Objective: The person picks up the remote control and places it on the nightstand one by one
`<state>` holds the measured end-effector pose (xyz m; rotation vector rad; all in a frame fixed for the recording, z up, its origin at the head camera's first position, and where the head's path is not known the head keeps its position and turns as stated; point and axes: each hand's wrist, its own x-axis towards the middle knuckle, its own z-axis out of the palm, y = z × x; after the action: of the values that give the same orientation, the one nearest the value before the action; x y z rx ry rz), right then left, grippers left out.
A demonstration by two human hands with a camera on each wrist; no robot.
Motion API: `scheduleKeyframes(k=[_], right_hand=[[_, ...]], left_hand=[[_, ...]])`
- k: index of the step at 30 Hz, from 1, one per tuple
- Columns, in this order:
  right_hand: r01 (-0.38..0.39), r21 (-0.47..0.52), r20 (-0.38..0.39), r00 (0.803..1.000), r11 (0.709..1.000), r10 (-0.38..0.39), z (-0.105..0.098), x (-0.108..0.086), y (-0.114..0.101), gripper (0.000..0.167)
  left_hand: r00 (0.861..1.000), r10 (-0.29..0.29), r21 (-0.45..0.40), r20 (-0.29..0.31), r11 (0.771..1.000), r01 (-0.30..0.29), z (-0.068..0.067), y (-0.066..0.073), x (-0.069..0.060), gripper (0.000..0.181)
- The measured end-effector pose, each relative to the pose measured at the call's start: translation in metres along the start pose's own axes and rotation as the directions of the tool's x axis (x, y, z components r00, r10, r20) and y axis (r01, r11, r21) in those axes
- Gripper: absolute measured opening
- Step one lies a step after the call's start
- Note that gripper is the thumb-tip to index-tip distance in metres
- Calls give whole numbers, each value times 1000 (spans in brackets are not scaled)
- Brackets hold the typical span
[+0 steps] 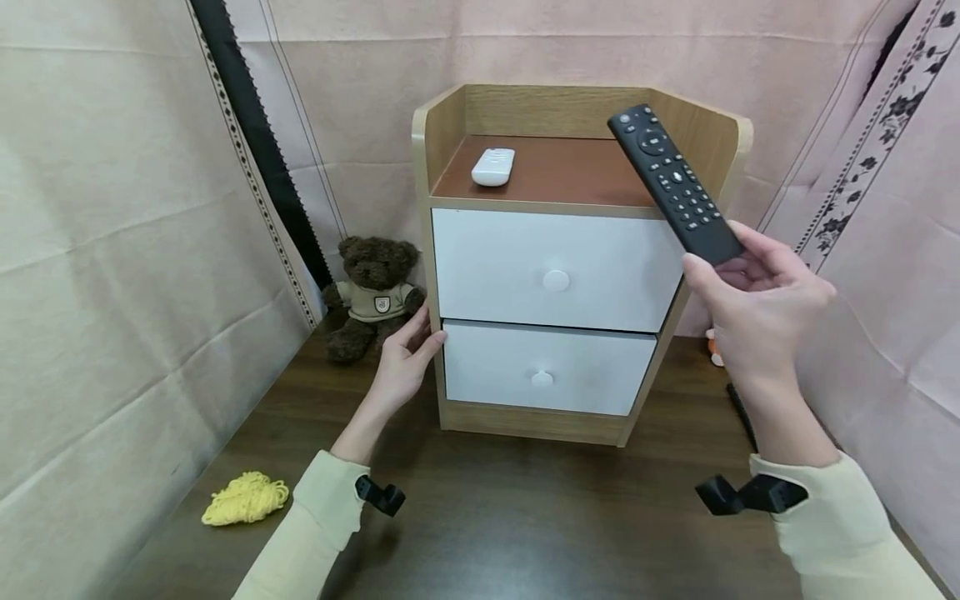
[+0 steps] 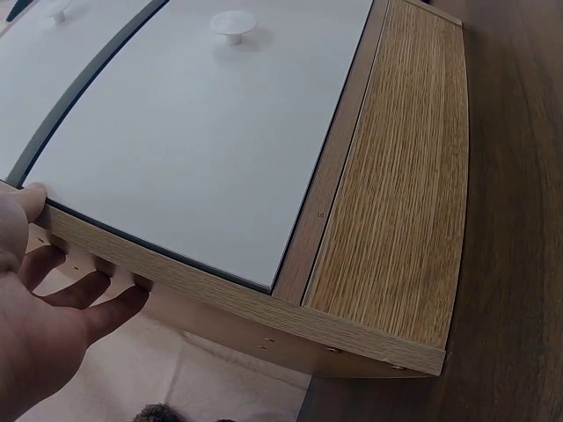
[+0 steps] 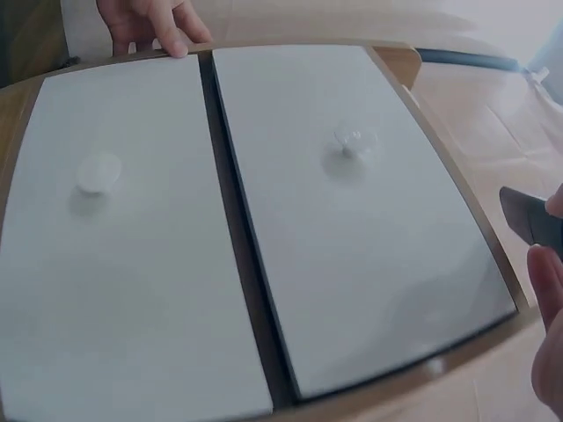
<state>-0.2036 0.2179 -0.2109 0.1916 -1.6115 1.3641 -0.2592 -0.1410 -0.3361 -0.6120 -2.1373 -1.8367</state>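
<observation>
A small wood-framed cabinet (image 1: 532, 421) with two white drawers faces me; the upper drawer (image 1: 495, 267) and lower drawer (image 1: 487, 358) each have a round white knob and look closed. My right hand (image 1: 768, 292) holds a black remote control (image 1: 678, 187) by its lower end, thumb on one side, raised in front of the cabinet's upper right. My left hand (image 1: 405, 362) touches the cabinet's left side. In the left wrist view, its thumb lies on the front edge and its fingers (image 2: 119, 314) rest along the side panel. On the brown top lies a white handheld device (image 1: 493, 167).
A brown teddy bear (image 1: 371, 287) sits beside the cabinet's left side. Yellow yarn (image 1: 246, 498) lies at the table's left. Right of the cabinet are a partly hidden orange-and-white object (image 1: 715, 348) and a dark object (image 1: 741, 414). Pale cloth (image 1: 135, 250) hangs around the table.
</observation>
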Motion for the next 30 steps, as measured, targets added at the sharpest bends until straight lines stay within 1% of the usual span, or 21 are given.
scheduleKeyframes(k=[3,8,12,15,18,20,22,26,28,30], right_hand=[[43,-21,-12,999,999,-43,15,4,-2,40],[88,-89,-21,996,992,-90,38,11,-9,38],[133,-128,-5,991,983,-135,53,17,-16,38],[192,-224,19,981,955,-193,63,19,-22,38],[253,-341,45,966,905,-253,72,22,-29,39],[277,-392,70,960,877,-272,78,24,-34,42],[297,-413,109,955,861,-276,85,26,-37,42],[310,-424,189,949,851,-252,100,31,-42,40],[297,-446,208,952,845,-225,107,33,-42,40],[272,-476,210,959,836,-193,112,34,-43,41]], left_hand=[[1000,-1,-1,0,1000,1,1,0,1,60],[1000,-7,17,-6,1000,7,1,0,1,61],[1000,-4,23,-8,1000,4,1,-1,1,61],[1000,4,22,-7,1000,-4,1,-2,1,61],[1000,10,17,-7,1000,-10,2,-2,1,61],[1000,12,16,-7,1000,-12,2,-2,1,61],[1000,14,18,-9,1000,-13,1,-2,1,61],[1000,14,27,-12,1000,-13,1,-2,1,61],[1000,13,24,-9,1000,-12,1,-2,1,61],[1000,12,20,-6,1000,-12,1,-2,1,61]])
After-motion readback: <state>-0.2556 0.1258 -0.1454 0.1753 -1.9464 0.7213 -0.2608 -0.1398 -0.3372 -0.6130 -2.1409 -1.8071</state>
